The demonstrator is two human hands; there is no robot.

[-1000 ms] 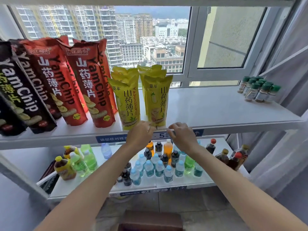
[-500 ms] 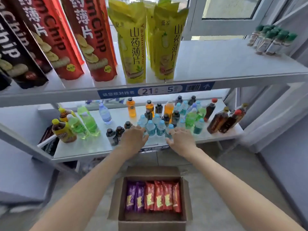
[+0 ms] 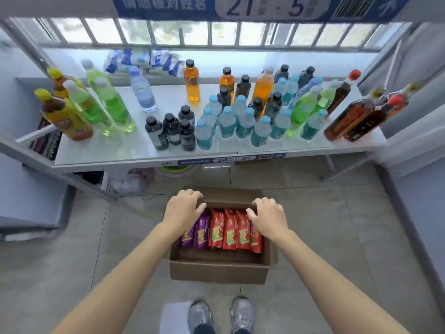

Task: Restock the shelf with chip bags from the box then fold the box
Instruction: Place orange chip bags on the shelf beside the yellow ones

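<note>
Both hands are hovering over the open cardboard box point(image 3: 218, 270) on the floor, each grip loose and holding nothing. Left hand point(image 3: 184, 208) is reaching with relaxed, slightly bent fingers over the purple chip bags point(image 3: 199, 233) at the left end of the row; whether it is touching them cannot be told. Right hand point(image 3: 267, 216) is spreading its fingers above the red chip bags point(image 3: 230, 231), which are standing side by side just beside the purple ones. Grey sneakers point(image 3: 220, 314) are showing below the box on the tiled floor point(image 3: 325, 237). Beyond the box, a low white shelf point(image 3: 134, 154) is carrying many drink bottles point(image 3: 226, 121).
</note>
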